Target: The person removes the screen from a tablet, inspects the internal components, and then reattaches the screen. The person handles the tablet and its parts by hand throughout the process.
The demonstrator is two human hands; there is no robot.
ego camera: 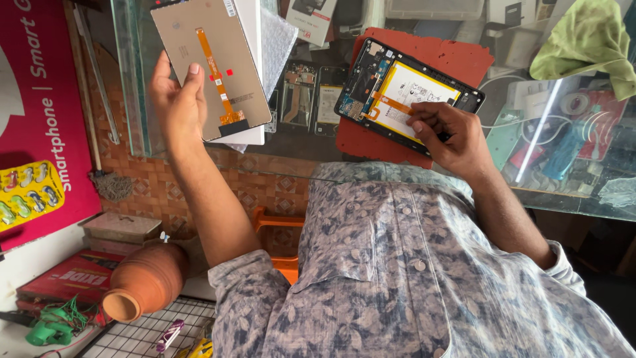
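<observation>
Grey-brown and flat, the screen panel (209,63) is held up over the left end of the glass counter (563,192), its back to the camera, with an orange ribbon cable (213,69) running down its middle. The left hand (175,99) grips its lower left edge, thumb laid across the back and the other fingers hidden behind it. A white sheet (255,66) shows just behind the panel.

To the right, the open tablet (407,93) lies tilted on a red mat (450,56) on the counter, its yellow-edged battery (414,96) showing. The right hand (450,136) rests on the tablet's near right edge, fingers curled, the tips pressing on the battery; whether it pinches anything cannot be told.

Between panel and tablet, opened phones (311,96) lie under the glass. A green cloth (589,40) sits at the far right. Low on the left, a clay pot (142,282) lies on its side.
</observation>
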